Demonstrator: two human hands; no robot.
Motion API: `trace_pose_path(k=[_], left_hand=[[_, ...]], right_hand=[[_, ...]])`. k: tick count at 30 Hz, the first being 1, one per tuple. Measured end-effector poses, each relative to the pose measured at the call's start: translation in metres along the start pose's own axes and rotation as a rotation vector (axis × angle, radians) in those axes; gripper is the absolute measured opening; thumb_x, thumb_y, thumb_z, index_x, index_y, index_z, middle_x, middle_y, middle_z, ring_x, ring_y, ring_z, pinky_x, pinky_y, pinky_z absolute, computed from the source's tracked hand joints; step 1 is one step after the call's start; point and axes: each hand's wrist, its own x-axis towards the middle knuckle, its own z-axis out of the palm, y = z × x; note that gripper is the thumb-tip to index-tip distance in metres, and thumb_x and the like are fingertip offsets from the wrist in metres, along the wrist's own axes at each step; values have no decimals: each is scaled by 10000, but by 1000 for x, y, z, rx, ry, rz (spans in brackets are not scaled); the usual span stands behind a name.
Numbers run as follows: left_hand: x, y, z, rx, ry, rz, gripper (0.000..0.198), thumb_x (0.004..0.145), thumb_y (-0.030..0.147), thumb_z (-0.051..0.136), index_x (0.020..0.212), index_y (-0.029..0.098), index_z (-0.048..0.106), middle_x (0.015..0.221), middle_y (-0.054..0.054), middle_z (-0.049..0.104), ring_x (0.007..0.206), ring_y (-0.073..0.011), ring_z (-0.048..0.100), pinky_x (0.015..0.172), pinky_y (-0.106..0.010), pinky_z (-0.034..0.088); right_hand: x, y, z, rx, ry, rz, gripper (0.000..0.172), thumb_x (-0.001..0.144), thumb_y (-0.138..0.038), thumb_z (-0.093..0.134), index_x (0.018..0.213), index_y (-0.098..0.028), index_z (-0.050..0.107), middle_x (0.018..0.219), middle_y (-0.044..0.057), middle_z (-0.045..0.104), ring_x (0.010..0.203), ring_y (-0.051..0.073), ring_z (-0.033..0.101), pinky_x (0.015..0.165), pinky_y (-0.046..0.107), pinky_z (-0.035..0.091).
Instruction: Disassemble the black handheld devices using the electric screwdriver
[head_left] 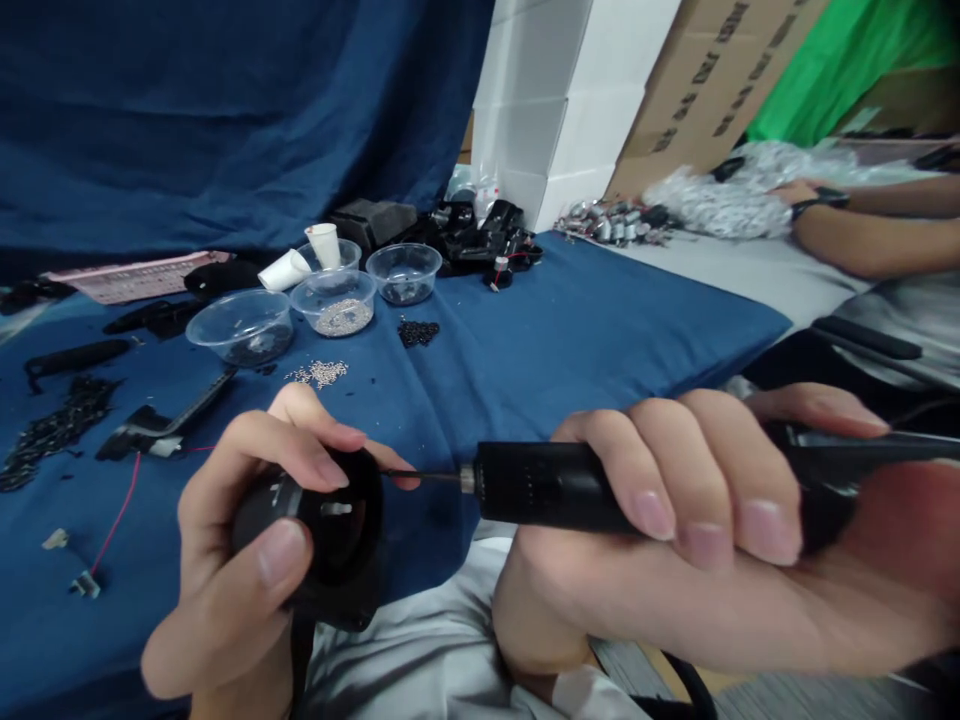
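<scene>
Left hand curled tight around a round black plastic part, up in the air just over the near edge of a blue cloth. Right hand closed around a black electric screwdriver. Thin metal bit poking in behind the left fingers, end hidden. Farther off, clear plastic bowls, one with tiny silver screws.

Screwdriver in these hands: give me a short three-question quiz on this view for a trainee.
1. Which hand holds the electric screwdriver, and which holds the black round housing?
2. True or false: the mat under the parts is green.
3. How many clear bowls stand on the mat?

Key:
1. Right hand holds the screwdriver; left hand holds the housing.
2. False; it is blue.
3. Four.
</scene>
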Motion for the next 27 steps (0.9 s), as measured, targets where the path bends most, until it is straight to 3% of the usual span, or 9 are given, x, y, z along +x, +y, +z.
trace_pose_path(k=[4, 7, 10, 15, 20, 27], left_hand=[[4, 0, -2, -9, -1, -22, 294, 990, 630, 810, 935, 346, 755, 1017, 104, 726, 840, -196, 836, 486, -378, 594], [3, -2, -3, -14, -8, -30, 315, 963, 684, 824, 933, 373, 788, 1025, 74, 734, 823, -219, 834, 555, -420, 680], [1, -2, -2, -18, -32, -25, 253, 969, 624, 827, 924, 377, 802, 1014, 33, 745, 794, -240, 825, 639, -473, 735], [0, 0, 0, -12, -12, -23, 218, 986, 585, 807, 919, 378, 804, 1006, 23, 757, 768, -232, 805, 632, -463, 721], [1, 0, -3, 26, -34, -28, 160, 1001, 560, 793, 929, 417, 804, 1014, 112, 788, 790, -206, 819, 662, -478, 705], [1, 0, 4, 47, 11, -33, 210, 981, 578, 792, 885, 391, 783, 986, 108, 810, 750, -208, 812, 589, -442, 679]], right_hand=[[0, -6, -6, -65, 0, 18, 255, 859, -235, 993, 902, -271, 744, 516, -137, 525, 377, 44, 409, 437, 205, 511], [2, -6, -1, -91, 16, 20, 290, 834, -238, 1006, 859, -278, 719, 485, -150, 477, 357, 53, 384, 404, 230, 455], [5, -4, 5, -109, 11, 76, 321, 832, -255, 1009, 816, -277, 689, 478, -155, 489, 359, 59, 432, 396, 246, 449], [7, -1, 7, -106, 9, 116, 339, 763, -248, 1052, 775, -283, 715, 472, -151, 535, 364, 62, 469, 389, 251, 457], [6, -1, 6, -142, -34, 122, 313, 794, -277, 1034, 790, -310, 722, 480, -156, 512, 362, 73, 450, 393, 281, 454], [5, 4, 12, -103, 65, 59, 353, 703, -227, 1055, 750, -291, 712, 442, -165, 517, 307, 61, 391, 339, 247, 418]])
